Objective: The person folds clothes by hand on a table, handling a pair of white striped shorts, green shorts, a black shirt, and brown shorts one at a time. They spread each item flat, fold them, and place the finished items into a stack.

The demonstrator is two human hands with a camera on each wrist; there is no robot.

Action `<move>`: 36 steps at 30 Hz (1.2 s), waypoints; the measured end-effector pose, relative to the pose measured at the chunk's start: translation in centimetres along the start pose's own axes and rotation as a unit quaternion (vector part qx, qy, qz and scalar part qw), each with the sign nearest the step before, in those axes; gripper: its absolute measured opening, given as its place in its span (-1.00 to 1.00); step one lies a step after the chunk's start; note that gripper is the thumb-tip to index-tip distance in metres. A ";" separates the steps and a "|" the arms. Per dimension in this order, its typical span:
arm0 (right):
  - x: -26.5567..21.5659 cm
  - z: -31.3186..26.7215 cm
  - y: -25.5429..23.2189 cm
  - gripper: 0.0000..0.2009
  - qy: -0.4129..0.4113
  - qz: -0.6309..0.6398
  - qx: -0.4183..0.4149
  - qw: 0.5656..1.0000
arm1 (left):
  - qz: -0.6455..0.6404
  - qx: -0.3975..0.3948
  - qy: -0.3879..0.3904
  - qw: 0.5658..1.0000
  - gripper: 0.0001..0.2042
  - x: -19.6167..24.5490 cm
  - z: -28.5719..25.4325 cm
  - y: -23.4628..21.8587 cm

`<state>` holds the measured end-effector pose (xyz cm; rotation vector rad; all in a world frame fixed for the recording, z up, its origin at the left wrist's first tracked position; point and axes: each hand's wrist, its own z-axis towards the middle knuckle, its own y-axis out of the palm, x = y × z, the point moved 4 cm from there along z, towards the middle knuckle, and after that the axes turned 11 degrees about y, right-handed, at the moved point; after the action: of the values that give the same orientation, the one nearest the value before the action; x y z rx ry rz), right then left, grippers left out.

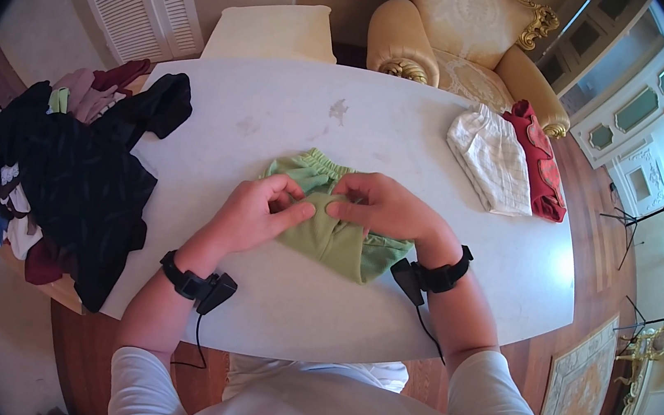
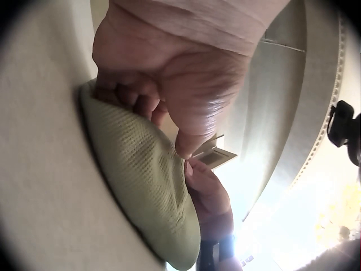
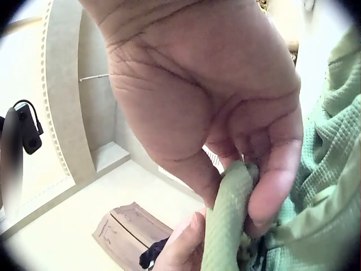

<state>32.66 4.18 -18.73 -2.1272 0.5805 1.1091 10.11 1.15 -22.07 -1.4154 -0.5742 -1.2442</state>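
A green garment (image 1: 327, 244) with a gathered waistband lies at the middle of the table, its near part raised in both hands. The left hand (image 1: 261, 211) pinches the edge of the cloth between thumb and fingers. Close beside it, the right hand (image 1: 386, 207) grips a fold of the same cloth; in the right wrist view the fold (image 3: 228, 217) passes between thumb and fingers. The left wrist view shows the textured cloth (image 2: 141, 169) hanging below the left hand (image 2: 175, 73). The cloth hides part of the fingertips.
A heap of dark and mixed clothes (image 1: 71, 175) covers the left end of the white table (image 1: 277, 118). White shorts (image 1: 491, 161) and a red garment (image 1: 538, 162) lie side by side at the far right. Beyond the table stand a gold armchair (image 1: 474, 26) and a cream seat (image 1: 271, 32).
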 end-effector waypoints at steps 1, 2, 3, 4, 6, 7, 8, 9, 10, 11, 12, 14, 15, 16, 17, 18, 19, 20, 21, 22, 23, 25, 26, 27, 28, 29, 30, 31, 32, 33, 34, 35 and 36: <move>-0.1 -0.2 0.5 -0.75 0.016 -0.005 -0.019 1.000 | -0.007 -0.015 0.003 1.000 -0.66 0.2 0.0 0.0; -0.3 -0.4 1.0 -0.75 0.031 -0.010 -0.038 0.999 | -0.013 -0.030 0.007 0.999 -0.66 0.4 -0.1 -0.1; -0.7 -0.5 1.3 -0.74 0.038 -0.047 -0.036 0.998 | -0.019 -0.046 0.010 0.999 -0.66 0.6 -0.2 -0.1; -1.2 -0.6 1.7 -0.74 0.044 -0.083 -0.034 0.995 | -0.015 -0.060 0.010 0.998 -0.66 0.6 -0.2 -0.1; -1.3 -0.7 1.7 -0.73 0.012 -0.148 0.003 0.989 | -0.006 -0.087 0.010 0.996 -0.66 0.5 -0.3 0.1; -1.1 -0.7 1.6 -0.73 -0.027 -0.177 0.038 0.983 | 0.010 -0.082 0.006 0.997 -0.66 0.5 -0.3 0.1; -1.1 -0.7 1.4 -0.72 -0.066 -0.205 0.073 0.974 | 0.026 -0.075 0.002 0.997 -0.66 0.5 -0.4 0.1; -1.1 -0.8 1.2 -0.73 -0.064 -0.212 0.091 0.971 | 0.042 -0.068 -0.002 0.997 -0.66 0.5 -0.4 0.1; -1.2 -0.9 0.9 -0.74 -0.062 -0.219 0.110 0.967 | 0.059 -0.064 0.002 0.996 -0.66 0.6 -0.5 0.2; -1.2 -0.9 0.7 -0.75 -0.061 -0.226 0.129 0.964 | 0.076 -0.059 0.007 0.995 -0.66 0.7 -0.5 0.1; -1.3 -0.9 0.6 -0.76 -0.069 -0.227 0.131 0.963 | 0.094 -0.055 0.012 0.994 -0.66 0.8 -0.5 0.1; -1.3 -0.9 0.3 -0.78 -0.083 -0.230 0.135 0.960 | 0.120 -0.041 0.042 0.991 -0.69 1.2 -0.5 0.3; -1.5 -1.0 0.3 -0.79 -0.096 -0.216 0.118 0.964 | 0.133 -0.033 0.057 0.989 -0.70 1.3 -0.5 0.4; -1.8 -1.2 0.3 -0.79 -0.108 -0.203 0.101 0.968 | 0.150 -0.023 0.078 0.985 -0.70 1.6 -0.5 0.4; -1.9 -1.3 0.4 -0.80 -0.121 -0.190 0.083 0.971 | 0.168 -0.012 0.098 0.981 -0.71 2.0 -0.5 0.4; -1.9 -1.4 0.8 -0.80 -0.134 -0.196 0.055 0.970 | 0.185 -0.001 0.118 0.975 -0.71 2.5 -0.5 0.3; -1.9 -1.4 1.3 -0.80 -0.146 -0.201 0.026 0.968 | 0.180 -0.016 0.098 0.979 -0.73 2.5 -0.5 0.4; -1.8 -1.4 1.8 -0.80 -0.159 -0.206 -0.003 0.966 | 0.175 -0.031 0.078 0.981 -0.74 2.5 -0.5 0.4; -1.6 -1.2 2.0 -0.79 -0.146 -0.220 -0.005 0.964 | 0.169 -0.047 0.057 0.983 -0.76 2.4 -0.4 0.5; -1.3 -1.1 2.2 -0.79 -0.132 -0.234 -0.008 0.963 | 0.163 -0.058 0.085 0.981 -0.77 2.2 -0.5 0.8; -1.0 -1.0 2.5 -0.79 -0.118 -0.248 -0.012 0.962 | 0.156 -0.069 0.112 0.979 -0.79 1.7 -0.6 1.1; -0.7 -0.9 2.5 -0.77 -0.102 -0.248 -0.015 0.963 | 0.149 -0.091 0.138 0.975 -0.80 1.6 -0.7 1.4; -0.6 -0.8 2.5 -0.76 -0.095 -0.249 -0.016 0.964 | 0.149 -0.104 0.137 0.974 -0.81 1.8 -0.8 1.4; -0.8 -1.0 2.4 -0.75 -0.101 -0.242 -0.022 0.965 | 0.149 -0.117 0.136 0.972 -0.81 2.1 -0.8 1.4; -1.0 -1.4 2.0 -0.74 -0.107 -0.234 -0.028 0.966 | 0.154 -0.121 0.130 0.972 -0.79 2.4 -0.8 1.3; -1.3 -1.9 1.5 -0.73 -0.112 -0.226 -0.034 0.967 | 0.159 -0.126 0.125 0.971 -0.78 2.8 -0.9 1.3; -1.6 -2.3 0.7 -0.74 -0.123 -0.233 0.005 0.965 | 0.163 -0.130 0.120 0.971 -0.77 2.9 -0.9 1.3; -1.9 -2.7 -0.3 -0.74 -0.133 -0.240 0.043 0.961 | 0.159 -0.127 0.120 0.972 -0.76 2.8 -1.0 1.4; -2.3 -3.2 -1.2 -0.75 -0.143 -0.247 0.080 0.955 | 0.156 -0.122 0.121 0.973 -0.75 2.7 -1.0 1.5; -2.3 -3.5 -2.2 -0.73 -0.107 -0.264 0.128 0.950 | 0.154 -0.118 0.121 0.974 -0.73 2.6 -1.1 1.5; -2.0 -3.5 -3.0 -0.72 -0.092 -0.270 0.156 0.946 | 0.154 -0.118 0.126 0.973 -0.73 2.6 -1.1 1.6; -1.5 -3.4 -3.7 -0.71 -0.076 -0.274 0.183 0.941 | 0.155 -0.118 0.131 0.972 -0.72 2.7 -1.1 1.6; -0.8 -3.3 -4.5 -0.70 -0.060 -0.278 0.212 0.935 | 0.157 -0.118 0.136 0.971 -0.72 2.8 -1.1 1.6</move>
<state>36.92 4.92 -15.13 -1.6765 0.1179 0.7075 12.02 -1.08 -20.43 -1.4317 -0.0113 -1.2488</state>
